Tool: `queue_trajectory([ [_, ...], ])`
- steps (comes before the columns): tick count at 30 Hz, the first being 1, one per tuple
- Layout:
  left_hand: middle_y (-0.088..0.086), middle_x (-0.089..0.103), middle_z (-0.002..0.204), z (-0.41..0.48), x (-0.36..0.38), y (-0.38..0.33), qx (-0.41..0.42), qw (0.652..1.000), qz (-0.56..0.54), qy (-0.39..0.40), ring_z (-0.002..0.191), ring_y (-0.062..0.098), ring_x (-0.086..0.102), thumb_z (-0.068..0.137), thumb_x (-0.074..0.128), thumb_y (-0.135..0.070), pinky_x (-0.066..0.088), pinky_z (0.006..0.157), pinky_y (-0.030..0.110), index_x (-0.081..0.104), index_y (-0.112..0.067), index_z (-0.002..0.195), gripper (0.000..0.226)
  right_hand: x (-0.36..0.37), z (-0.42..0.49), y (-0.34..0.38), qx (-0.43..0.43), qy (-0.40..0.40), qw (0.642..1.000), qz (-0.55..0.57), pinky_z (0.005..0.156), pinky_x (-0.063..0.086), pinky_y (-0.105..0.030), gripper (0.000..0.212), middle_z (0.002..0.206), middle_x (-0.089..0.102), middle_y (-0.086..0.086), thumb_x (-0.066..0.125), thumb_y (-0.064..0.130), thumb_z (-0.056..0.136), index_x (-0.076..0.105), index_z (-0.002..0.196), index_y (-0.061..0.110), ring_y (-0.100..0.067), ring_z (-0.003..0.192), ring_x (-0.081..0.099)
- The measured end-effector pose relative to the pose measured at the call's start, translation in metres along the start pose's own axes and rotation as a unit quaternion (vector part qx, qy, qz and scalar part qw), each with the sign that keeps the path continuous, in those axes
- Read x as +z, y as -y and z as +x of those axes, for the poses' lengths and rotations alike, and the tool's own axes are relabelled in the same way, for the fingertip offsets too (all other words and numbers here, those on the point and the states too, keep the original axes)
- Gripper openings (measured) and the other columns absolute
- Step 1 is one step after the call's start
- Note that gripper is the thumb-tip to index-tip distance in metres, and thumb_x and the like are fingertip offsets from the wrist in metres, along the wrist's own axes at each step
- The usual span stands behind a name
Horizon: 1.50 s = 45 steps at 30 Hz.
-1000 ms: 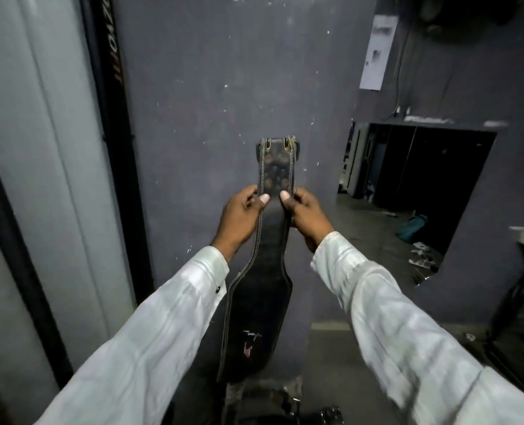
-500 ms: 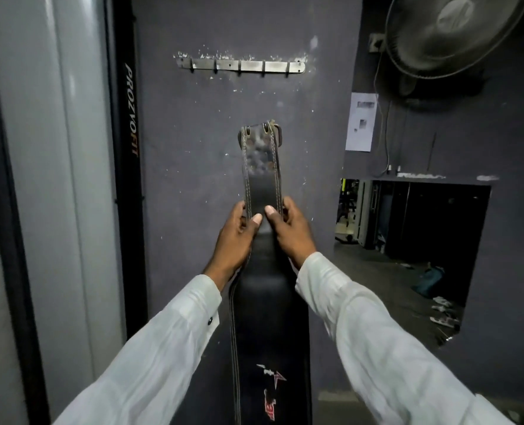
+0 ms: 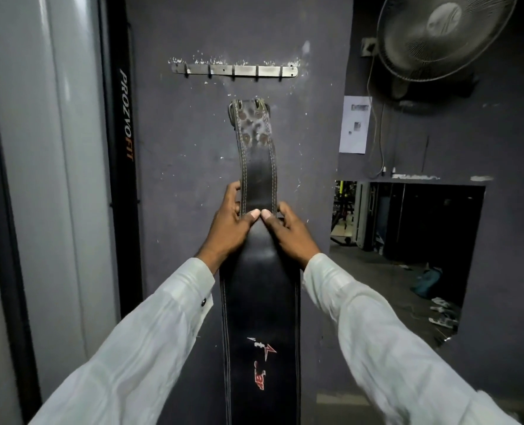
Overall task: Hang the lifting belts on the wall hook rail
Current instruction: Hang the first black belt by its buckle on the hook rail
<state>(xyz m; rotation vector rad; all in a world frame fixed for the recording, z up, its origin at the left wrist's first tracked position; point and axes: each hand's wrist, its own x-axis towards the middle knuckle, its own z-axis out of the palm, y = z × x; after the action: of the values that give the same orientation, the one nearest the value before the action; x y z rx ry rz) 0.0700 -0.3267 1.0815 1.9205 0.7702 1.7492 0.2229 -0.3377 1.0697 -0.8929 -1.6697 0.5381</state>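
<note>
Thumbs meet side by side on the front of a long black leather lifting belt (image 3: 259,302) with pale stitching along its edges. The left hand (image 3: 228,230) wraps around the left edge of the belt, and the right hand (image 3: 288,233) wraps around the right edge. Both hands are closed tight on the belt where the thin part starts to get wide. The other fingers curl behind the belt, so most of them are hidden.

Both arms wear white long sleeves (image 3: 150,342) and reach up from the bottom corners of the picture.

The belt stands straight up in front of a dark grey wall (image 3: 177,179). Its thin top end has round rivets and a metal buckle (image 3: 250,109) at the tip. The wide part hangs down below the hands and has a small red and white mark on it. The buckle end is below a flat silver metal hook rail (image 3: 234,70) fixed to the wall, near it but not touching. The rail has five small hooks.

A round wire-caged fan (image 3: 444,35) sits high on the right. A white paper sheet (image 3: 355,124) is stuck on the wall under it. A black post with "PROZVOFIT" lettering (image 3: 125,118) runs down the left side.
</note>
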Motion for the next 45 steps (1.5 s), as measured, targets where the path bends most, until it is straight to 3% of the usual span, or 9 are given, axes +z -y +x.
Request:
queue_trajectory([
  [4,0.004,0.072,0.098,0.005,-0.008,0.003,-0.006,0.999,-0.004,-0.047,0.089,0.017,0.071,0.09,0.062,-0.005,0.055,0.078,0.027,0.044,-0.041,0.121,0.051,0.0,-0.024,-0.023,0.077,0.104,0.988,0.082,0.102,0.051,-0.048,0.026,0.117,0.071,-0.014,0.064,0.024,0.095,0.063,0.118,0.013,-0.024,0.106,0.068],
  [11,0.006,0.075,0.094,0.021,-0.013,0.002,-0.002,0.998,-0.001,-0.071,0.086,0.023,0.072,0.086,0.064,-0.012,0.057,0.088,0.046,0.046,-0.034,0.127,0.049,0.014,-0.025,-0.026,0.05,-0.029,0.996,0.072,0.096,0.054,-0.052,0.034,0.105,0.075,-0.003,0.073,0.046,0.079,0.065,0.104,0.025,-0.027,0.102,0.071],
  [14,0.009,0.075,0.096,0.025,-0.014,0.0,0.001,0.997,-0.008,-0.071,0.089,0.027,0.072,0.086,0.064,-0.011,0.058,0.088,0.048,0.047,-0.032,0.129,0.051,0.011,-0.032,-0.037,0.096,0.014,0.985,0.142,0.101,0.052,-0.05,0.033,0.115,0.072,-0.008,0.074,0.03,0.086,0.061,0.115,0.02,-0.025,0.109,0.069],
  [17,0.006,0.075,0.098,0.025,-0.011,0.001,0.002,0.997,-0.009,-0.075,0.088,0.023,0.073,0.087,0.064,-0.01,0.059,0.088,0.044,0.047,-0.033,0.13,0.051,0.017,-0.035,-0.039,0.055,-0.029,0.989,0.136,0.101,0.051,-0.051,0.024,0.114,0.072,-0.011,0.069,0.013,0.091,0.063,0.114,0.013,-0.026,0.108,0.069],
  [25,0.006,0.074,0.104,0.037,-0.009,-0.007,0.022,0.996,-0.019,-0.082,0.089,0.018,0.072,0.087,0.064,-0.006,0.058,0.089,0.037,0.048,-0.028,0.133,0.053,0.007,-0.055,-0.052,0.076,0.022,0.982,0.174,0.105,0.049,-0.046,0.049,0.128,0.067,-0.006,0.069,0.01,0.09,0.051,0.135,0.018,-0.023,0.119,0.064],
  [28,0.006,0.074,0.104,0.038,-0.005,-0.007,0.019,0.996,-0.02,-0.087,0.091,0.019,0.072,0.086,0.065,-0.008,0.058,0.091,0.037,0.048,-0.027,0.135,0.055,0.008,-0.059,-0.052,0.057,-0.033,0.982,0.175,0.105,0.049,-0.047,0.047,0.125,0.068,-0.01,0.069,0.007,0.09,0.053,0.133,0.012,-0.025,0.117,0.065],
  [33,0.006,0.074,0.101,0.04,-0.002,-0.009,0.024,0.996,-0.021,-0.081,0.088,0.016,0.07,0.086,0.065,-0.007,0.056,0.085,0.027,0.048,-0.028,0.135,0.055,0.003,-0.079,-0.057,0.09,0.027,0.98,0.177,0.098,0.054,-0.036,0.045,0.127,0.068,-0.003,0.067,0.011,0.092,0.052,0.134,0.019,-0.019,0.118,0.065],
  [38,0.005,0.075,0.101,0.042,-0.004,-0.01,0.022,0.995,-0.03,-0.091,0.091,0.02,0.073,0.085,0.066,-0.01,0.058,0.088,0.034,0.049,-0.027,0.134,0.055,0.004,-0.085,-0.053,0.076,-0.031,0.982,0.169,0.093,0.056,-0.034,0.041,0.121,0.071,-0.006,0.069,0.011,0.091,0.056,0.13,0.016,-0.021,0.112,0.068],
  [45,0.007,0.075,0.102,0.045,-0.012,-0.021,0.013,0.996,-0.047,-0.072,0.093,0.023,0.073,0.086,0.066,-0.008,0.059,0.087,0.036,0.048,-0.028,0.135,0.056,0.009,-0.122,-0.077,0.146,0.048,0.972,0.179,0.095,0.054,-0.032,0.041,0.124,0.07,-0.005,0.068,0.019,0.092,0.055,0.131,0.015,-0.022,0.115,0.067],
])
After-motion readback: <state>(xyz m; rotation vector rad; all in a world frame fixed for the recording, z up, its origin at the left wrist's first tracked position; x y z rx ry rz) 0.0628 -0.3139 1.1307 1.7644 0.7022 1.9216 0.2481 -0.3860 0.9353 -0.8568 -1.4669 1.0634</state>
